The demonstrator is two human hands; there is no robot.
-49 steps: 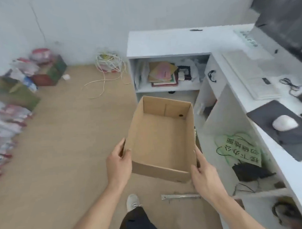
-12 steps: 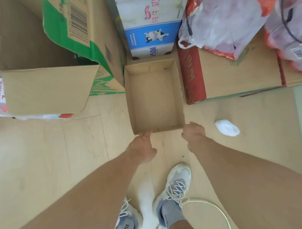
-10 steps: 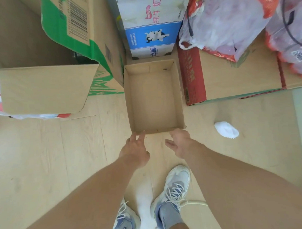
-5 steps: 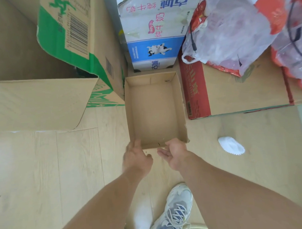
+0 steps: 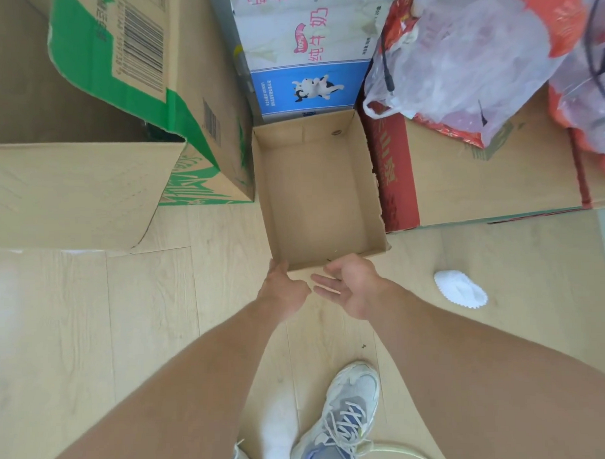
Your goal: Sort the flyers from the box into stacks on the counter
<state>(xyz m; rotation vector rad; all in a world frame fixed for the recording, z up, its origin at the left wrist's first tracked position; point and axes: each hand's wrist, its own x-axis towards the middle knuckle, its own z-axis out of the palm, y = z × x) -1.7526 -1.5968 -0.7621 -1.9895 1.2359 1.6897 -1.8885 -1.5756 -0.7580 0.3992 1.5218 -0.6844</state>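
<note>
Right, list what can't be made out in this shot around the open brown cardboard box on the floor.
Head view, the only view:
- Large green-printed cardboard carton: its own flap hides the contents.
- Translucent plastic bags: contents are blurred by the film and cut off by the top and right edges.
- Left hand: its fingertips are hidden by the hand itself.
- Flyers and counter: outside the frame.

Pale wood-plank floor [image 5: 91, 322], daylit, glare at left edge. Green-printed carton [image 5: 145, 97] upper left; milk carton [image 5: 305, 57] top centre; red-sided carton [image 5: 481, 175] under plastic bags [image 5: 459, 52] upper right. White scrap [image 5: 460, 292] lower right.
</note>
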